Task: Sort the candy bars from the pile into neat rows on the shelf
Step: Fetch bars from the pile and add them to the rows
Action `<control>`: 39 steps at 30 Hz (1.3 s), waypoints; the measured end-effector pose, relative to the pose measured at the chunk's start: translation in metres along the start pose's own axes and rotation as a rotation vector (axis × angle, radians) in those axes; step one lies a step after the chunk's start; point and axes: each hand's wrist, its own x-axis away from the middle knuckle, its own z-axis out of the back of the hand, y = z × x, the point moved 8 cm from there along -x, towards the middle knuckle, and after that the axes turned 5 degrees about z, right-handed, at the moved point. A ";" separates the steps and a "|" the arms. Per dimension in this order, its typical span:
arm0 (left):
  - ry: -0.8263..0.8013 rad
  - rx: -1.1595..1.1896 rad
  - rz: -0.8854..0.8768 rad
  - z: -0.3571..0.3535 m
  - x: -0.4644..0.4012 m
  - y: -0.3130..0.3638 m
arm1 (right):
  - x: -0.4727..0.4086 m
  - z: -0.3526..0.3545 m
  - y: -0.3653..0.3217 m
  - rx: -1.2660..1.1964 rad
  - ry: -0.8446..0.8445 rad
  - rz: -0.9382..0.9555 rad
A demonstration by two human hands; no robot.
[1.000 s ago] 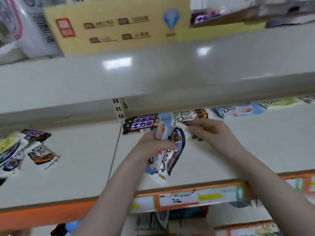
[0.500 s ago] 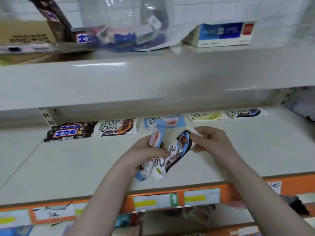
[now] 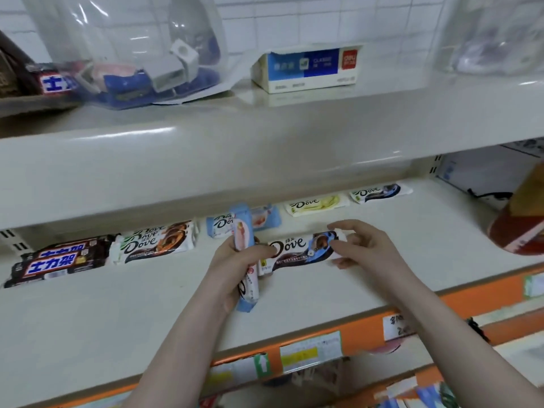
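Left hand (image 3: 235,262) grips an upright pale-blue wrapped candy bar (image 3: 245,254); its fingers hide the wrapper's middle. Right hand (image 3: 360,248) pinches the right end of a white-and-brown Dove bar (image 3: 297,251) lying flat on the cream shelf (image 3: 117,304), thumb underneath. Far row: blue Dove bar (image 3: 219,225) partly hidden behind the upright one.

Cream shelf (image 3: 103,313) with orange front edge. Dark brown bars (image 3: 59,260) bearing blue-and-white lettering; white-and-brown Dove bar (image 3: 156,241); pale blue bar (image 3: 245,260) with pink; pale yellow bar (image 3: 316,204); white, brown and blue bar (image 3: 300,250).
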 end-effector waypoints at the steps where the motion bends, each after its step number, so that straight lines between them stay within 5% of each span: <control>1: -0.006 0.002 0.001 -0.004 -0.002 0.000 | -0.002 0.004 -0.002 0.098 -0.005 0.043; 15: 0.012 0.083 0.046 -0.139 -0.031 -0.024 | -0.022 0.082 -0.013 0.982 -0.402 0.602; 27: 0.186 0.169 0.063 -0.164 -0.043 -0.034 | -0.074 0.134 0.015 1.274 -0.278 0.674; 39: 0.121 0.134 0.058 -0.156 -0.044 -0.037 | -0.147 0.133 0.033 1.393 -0.294 0.520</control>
